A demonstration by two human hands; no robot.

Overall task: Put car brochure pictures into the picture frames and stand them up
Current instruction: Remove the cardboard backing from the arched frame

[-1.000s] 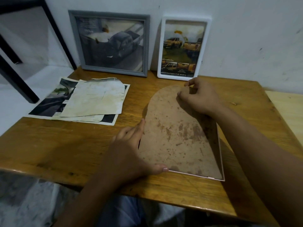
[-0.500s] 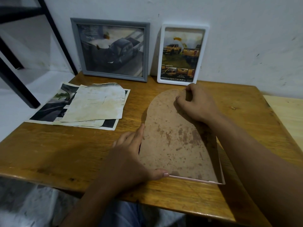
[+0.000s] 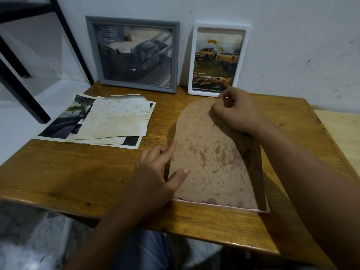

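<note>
— What has moved since a second ago?
— The left hand (image 3: 155, 172). Its thumb (image 3: 178, 177) was hooked at the near corner of the arched backing board (image 3: 210, 158); it has slid up onto the board's face.
— And the right hand (image 3: 236, 112)?
— It was lying flatter on the rounded top; its grip has bunched, fingertips (image 3: 220, 97) pinching at the arch's rim.

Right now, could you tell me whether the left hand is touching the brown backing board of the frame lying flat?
Touching. The head view shows the left hand with its thumb laid on the brown backing board and its fingers along the board's left edge.
</note>
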